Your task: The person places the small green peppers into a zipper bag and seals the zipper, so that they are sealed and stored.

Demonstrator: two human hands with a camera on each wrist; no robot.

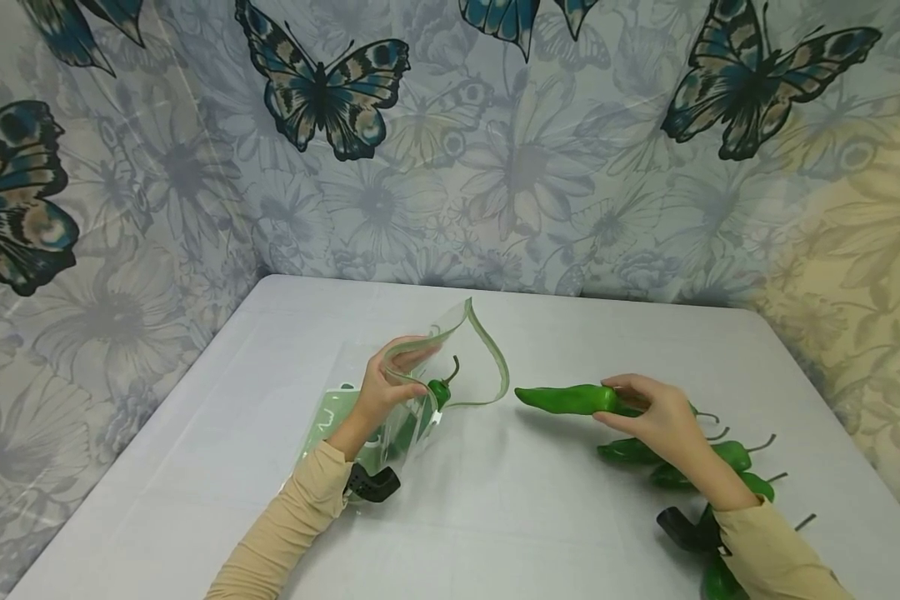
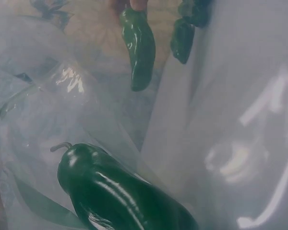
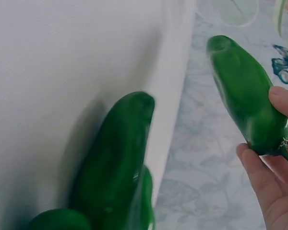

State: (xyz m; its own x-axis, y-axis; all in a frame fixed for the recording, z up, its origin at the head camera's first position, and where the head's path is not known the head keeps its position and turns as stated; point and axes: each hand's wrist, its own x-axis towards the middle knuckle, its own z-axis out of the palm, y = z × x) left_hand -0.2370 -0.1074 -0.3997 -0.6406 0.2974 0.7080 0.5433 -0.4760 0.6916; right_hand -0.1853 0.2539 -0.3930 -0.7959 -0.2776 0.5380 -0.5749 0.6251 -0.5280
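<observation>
While its tip points toward nine o'clock, a green pepper [image 1: 566, 399] is held above the table [image 1: 495, 517] near the middle, gripped at its stem end by the curled fingers and thumb of the right hand [image 1: 656, 417]. In the right wrist view the same pepper [image 3: 247, 98] is pinched between fingertips [image 3: 283, 100] and thumb. At nine o'clock from the pepper tip, a clear plastic bag [image 1: 450, 367] with a green rim is held open; its upper edge is gripped by the curled fingers of the left hand [image 1: 386, 387]. Inside the bag a second pepper [image 1: 438, 390] is seen, stem up, and it fills the lower part of the left wrist view [image 2: 115, 191]. At five o'clock from the right hand, a heap of loose peppers [image 1: 720, 467] is lying on the table, partly hidden by the forearm. Behind the table, a curtain printed with butterflies [image 1: 330, 92] is hung at twelve o'clock.
</observation>
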